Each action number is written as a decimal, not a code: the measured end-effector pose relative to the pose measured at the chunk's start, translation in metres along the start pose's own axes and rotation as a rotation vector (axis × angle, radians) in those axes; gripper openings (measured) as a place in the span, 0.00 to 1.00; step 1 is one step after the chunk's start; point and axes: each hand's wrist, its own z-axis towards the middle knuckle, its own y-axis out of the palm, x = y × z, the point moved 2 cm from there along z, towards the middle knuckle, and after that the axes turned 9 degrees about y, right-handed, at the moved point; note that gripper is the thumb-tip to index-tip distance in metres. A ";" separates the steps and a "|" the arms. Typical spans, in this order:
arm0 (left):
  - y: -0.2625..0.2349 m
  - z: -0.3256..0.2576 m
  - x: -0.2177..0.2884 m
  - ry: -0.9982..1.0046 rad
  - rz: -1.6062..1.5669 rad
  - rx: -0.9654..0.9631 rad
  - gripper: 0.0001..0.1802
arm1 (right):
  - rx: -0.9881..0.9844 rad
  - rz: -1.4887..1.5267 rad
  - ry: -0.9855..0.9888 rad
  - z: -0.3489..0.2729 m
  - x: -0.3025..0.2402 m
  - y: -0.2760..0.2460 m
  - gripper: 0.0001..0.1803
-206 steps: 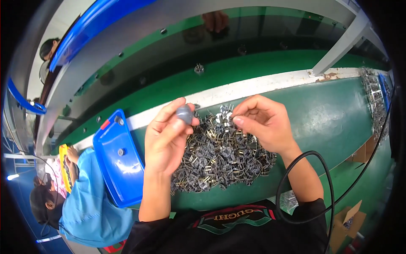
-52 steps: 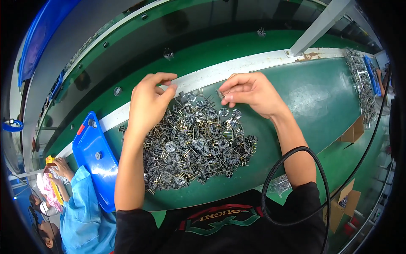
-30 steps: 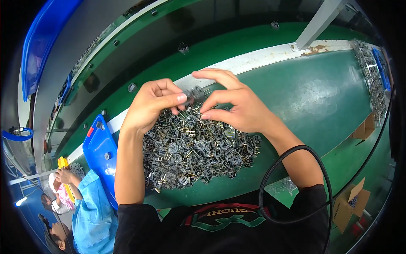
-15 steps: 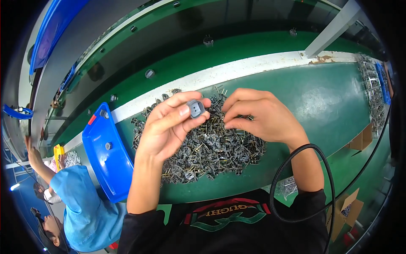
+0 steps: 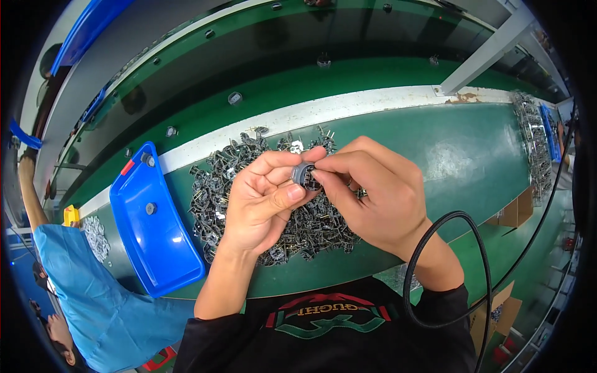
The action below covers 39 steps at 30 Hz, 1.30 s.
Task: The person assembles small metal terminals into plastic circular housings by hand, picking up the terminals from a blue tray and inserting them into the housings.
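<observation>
In front of my chest, my left hand (image 5: 258, 208) pinches a small round grey plastic housing (image 5: 298, 174) between thumb and fingers. Its open side is turned toward my right hand (image 5: 379, 189). There, the right thumb and forefinger close on a small black part (image 5: 310, 178) at the mouth of the housing. The fingertips cover much of that part, so how deep it sits cannot be made out. Beneath both hands spreads a heap of small black parts with metal pins (image 5: 214, 186) on the green table.
A blue tray (image 5: 155, 248) with a few grey housings stands left of the heap. Beyond the white ledge (image 5: 348, 104), a green belt (image 5: 273, 87) carries spaced-out parts. A black cable (image 5: 407, 273) loops by my right forearm. A co-worker in a blue sleeve (image 5: 93, 292) is at the left.
My left hand has turned the housing to face right. My right hand has moved from over the heap to the housing, bringing the small black part against it. Belt parts have shifted right.
</observation>
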 end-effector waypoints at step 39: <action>-0.157 0.196 0.040 0.190 1.603 0.335 0.15 | -0.203 -0.219 0.248 0.021 0.136 0.049 0.14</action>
